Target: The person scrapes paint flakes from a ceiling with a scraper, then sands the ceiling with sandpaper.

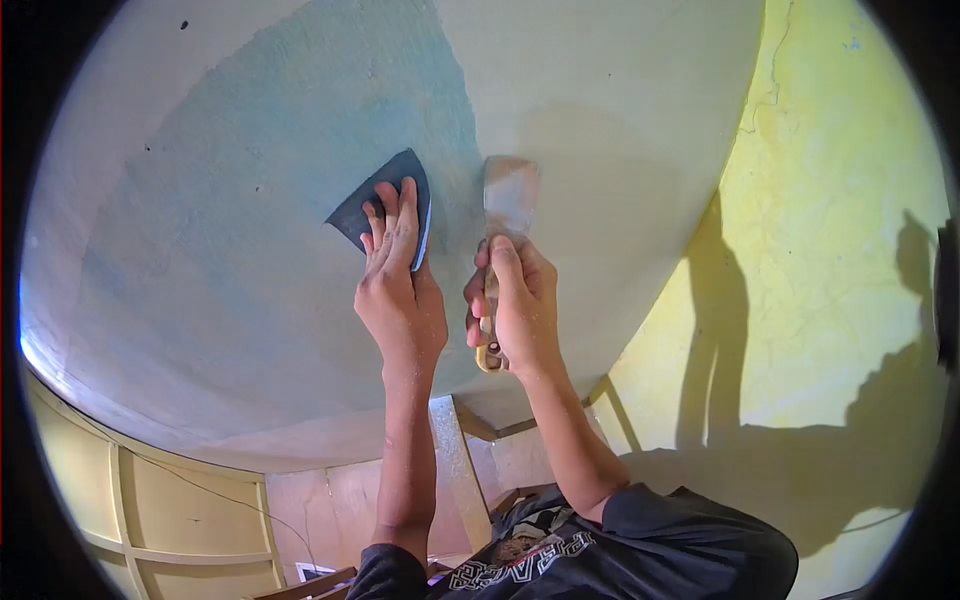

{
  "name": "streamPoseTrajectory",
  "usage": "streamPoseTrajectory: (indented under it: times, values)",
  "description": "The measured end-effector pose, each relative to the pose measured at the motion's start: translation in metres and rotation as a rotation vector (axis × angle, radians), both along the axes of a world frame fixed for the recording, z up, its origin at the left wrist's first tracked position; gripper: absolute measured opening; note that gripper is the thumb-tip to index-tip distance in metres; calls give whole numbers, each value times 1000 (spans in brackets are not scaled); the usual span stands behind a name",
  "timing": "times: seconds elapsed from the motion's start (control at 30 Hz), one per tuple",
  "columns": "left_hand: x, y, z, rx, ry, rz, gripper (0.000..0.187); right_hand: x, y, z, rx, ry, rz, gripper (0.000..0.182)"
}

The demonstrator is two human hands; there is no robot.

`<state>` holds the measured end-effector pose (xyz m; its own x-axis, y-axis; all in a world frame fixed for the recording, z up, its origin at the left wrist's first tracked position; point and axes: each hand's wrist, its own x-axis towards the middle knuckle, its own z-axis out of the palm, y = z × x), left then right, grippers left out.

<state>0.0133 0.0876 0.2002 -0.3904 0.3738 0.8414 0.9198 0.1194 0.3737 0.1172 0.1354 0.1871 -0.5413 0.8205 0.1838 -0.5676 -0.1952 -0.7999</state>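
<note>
My left hand (397,270) lies with its fingers stretched over a dark sheet of sandpaper (352,212), held against a broad painted surface (600,130). A light edge shows along the sheet's right side, and the thumb is mostly hidden. Beside it, my right hand (515,300) is wrapped round the handle of a putty knife (511,195). The knife's wide, smeared blade points up, with the thumb along the lower end of the blade. Behind the sandpaper spreads a blue-green patch (300,110); the blade overlaps the paler area just right of it.
A yellow wall (800,330) meets the painted surface at the right, carrying shadows of the arms and head. Below are a wooden post (462,450), wooden framing and cream panels (200,500) at the lower left. A thin cable (215,485) crosses the panels.
</note>
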Motion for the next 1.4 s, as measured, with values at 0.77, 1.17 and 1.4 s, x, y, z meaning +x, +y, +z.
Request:
streamPoseTrajectory:
  times: [0.77,1.17,1.4]
  values:
    - [6,-3,2,-2,-48,-17,64,-7,1,-28,144,-30,-147,30]
    - [4,-4,6,-6,-70,-39,67,-6,2,-33,188,0,-134,33]
    - [4,-2,1,6,-21,-17,73,-1,2,-33,112,-39,-146,32]
